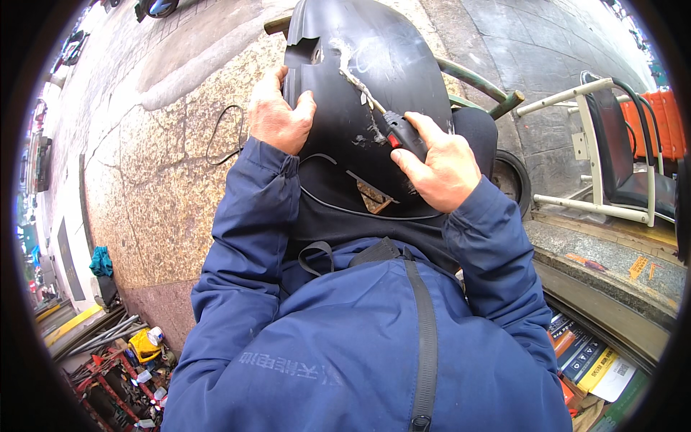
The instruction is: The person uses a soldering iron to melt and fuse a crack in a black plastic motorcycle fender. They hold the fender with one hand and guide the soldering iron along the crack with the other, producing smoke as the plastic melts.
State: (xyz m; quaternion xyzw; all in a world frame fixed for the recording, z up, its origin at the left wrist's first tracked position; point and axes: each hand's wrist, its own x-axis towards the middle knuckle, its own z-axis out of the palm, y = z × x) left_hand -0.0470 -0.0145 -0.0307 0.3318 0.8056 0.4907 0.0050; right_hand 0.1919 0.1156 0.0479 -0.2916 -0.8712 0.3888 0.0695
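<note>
Counted: two bare hands, one black panel, one hand tool with one red switch, one chair, one tyre. The curved black panel (407,61) lay over the lap, a rough pale seam (343,54) across it. Left hand (279,121) gripped its left edge, thumb on top. Right hand (440,167), well apart, was wrapped round the hand tool (408,135), red switch (394,140) showing; shaft angled up-left along the seam, tip contact unclear. Both forearms reached forward, elbows bent. Chair (625,151) and tyre (514,180) stood off right.

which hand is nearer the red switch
Right. The right hand grips the black tool bearing the red switch; the left hand is farther left, on the black panel.
</note>
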